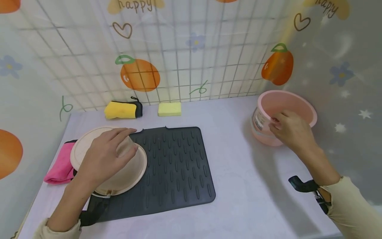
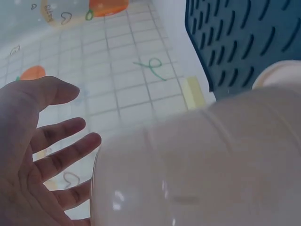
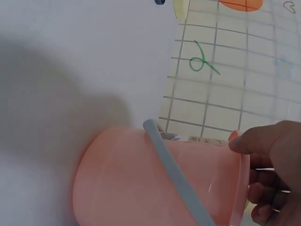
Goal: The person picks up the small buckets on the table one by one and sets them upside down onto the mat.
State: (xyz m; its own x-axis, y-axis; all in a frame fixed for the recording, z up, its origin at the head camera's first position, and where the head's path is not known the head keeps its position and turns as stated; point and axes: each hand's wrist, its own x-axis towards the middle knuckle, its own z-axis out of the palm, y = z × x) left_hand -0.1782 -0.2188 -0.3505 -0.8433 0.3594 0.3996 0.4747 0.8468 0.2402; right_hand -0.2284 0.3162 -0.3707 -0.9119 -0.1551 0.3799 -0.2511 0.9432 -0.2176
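While my right hand pinches the bucket, my left hand is spread. It's beside a beige container.

The left hand spreads its fingers beside a glossy beige container; beyond the fingertips lie a pale-yellow block and a dark ridged mat.

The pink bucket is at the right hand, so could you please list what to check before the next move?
1. Right hand on the rim of the pink bucket: ok, thumb against it.
2. Grey handle clear of the opening: ok.
3. Bucket's inside bottom visible: not ok, hidden.
4. Bucket resting on the table: cannot tell.
5. Left hand at the bucket: not ok, it is at the beige container.
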